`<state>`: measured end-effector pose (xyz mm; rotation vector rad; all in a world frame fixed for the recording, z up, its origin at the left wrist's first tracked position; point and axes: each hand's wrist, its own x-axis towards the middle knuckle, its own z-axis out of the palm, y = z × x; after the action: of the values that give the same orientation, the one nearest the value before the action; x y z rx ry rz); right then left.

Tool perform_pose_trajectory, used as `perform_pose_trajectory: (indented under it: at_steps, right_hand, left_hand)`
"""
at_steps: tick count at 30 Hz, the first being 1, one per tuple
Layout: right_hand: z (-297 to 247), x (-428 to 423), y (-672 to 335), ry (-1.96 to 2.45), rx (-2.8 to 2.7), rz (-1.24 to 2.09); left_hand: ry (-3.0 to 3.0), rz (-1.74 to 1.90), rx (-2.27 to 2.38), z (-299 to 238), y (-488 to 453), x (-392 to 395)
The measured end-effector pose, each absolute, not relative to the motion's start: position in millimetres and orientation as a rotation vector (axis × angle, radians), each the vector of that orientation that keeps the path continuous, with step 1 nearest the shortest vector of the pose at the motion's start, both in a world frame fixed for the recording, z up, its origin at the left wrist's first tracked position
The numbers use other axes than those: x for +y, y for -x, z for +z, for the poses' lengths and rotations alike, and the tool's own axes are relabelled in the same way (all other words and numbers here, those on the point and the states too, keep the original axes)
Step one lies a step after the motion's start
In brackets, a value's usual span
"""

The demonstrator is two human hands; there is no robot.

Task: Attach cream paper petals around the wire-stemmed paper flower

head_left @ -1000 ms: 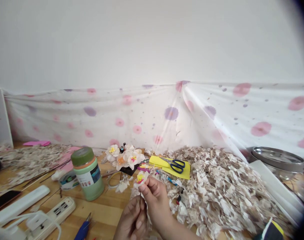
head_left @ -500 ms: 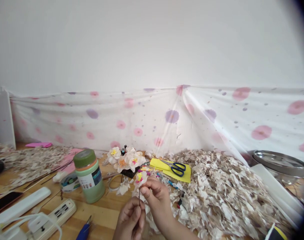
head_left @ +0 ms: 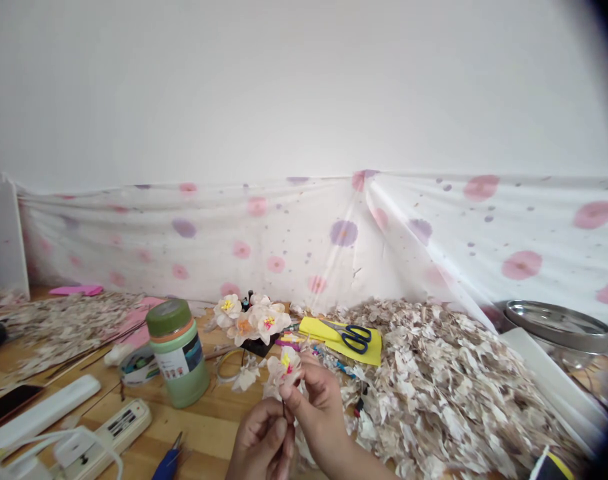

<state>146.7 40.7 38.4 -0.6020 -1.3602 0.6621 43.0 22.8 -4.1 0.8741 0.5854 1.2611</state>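
Note:
An artificial flower (head_left: 283,368) with pale petals and a yellow and pink centre is held upright between my two hands. My left hand (head_left: 264,437) is closed around its thin dark stem, below the bloom. At the base of the petals, the fingers of my right hand (head_left: 318,403) pinch the flower. Just behind stands a cluster of finished pale flowers (head_left: 264,321) in a small black holder. One loose pale blossom (head_left: 247,375) lies to the left of the held flower. The lower end of the stem is hidden by my left hand.
A heap of pale petals (head_left: 434,373) covers the right side. Scissors (head_left: 357,338) lie on a yellow sheet (head_left: 329,332). To the left are a green jar (head_left: 178,353), a power strip (head_left: 117,433), a blue-handled tool (head_left: 167,463) and a phone (head_left: 11,405). A metal tin (head_left: 559,325) stands far right.
The flower's bloom looks fuller and sits slightly lower and to the right. My right fingers have shifted up against its petals, while my left hand stays around the stem.

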Motion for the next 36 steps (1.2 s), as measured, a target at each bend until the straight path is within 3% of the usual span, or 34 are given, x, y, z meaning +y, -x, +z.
perform_pose_trajectory:
  at_steps: [12,23,32,36]
  right_hand:
    - [47.0,33.6,-149.2,0.605,-1.416,0.628]
    - [38.8,36.6,-141.3,0.682,-1.358,0.927]
    - [42.5,7.9,-161.3,0.784,-1.334,0.648]
    - [66.7,-3.9,-192.5,0.811,-1.352,0.340]
  left_hand:
    - [-0.922,1.214,0.471,-28.4,-41.1,34.9]
    - [-0.809,1.341,0.589,-4.4,-42.8,24.4]
    - [-1.084,1.304,0.520,-14.1,-51.6,24.2]
    - [-1.320,1.500,0.779,10.0,-58.4,14.9]
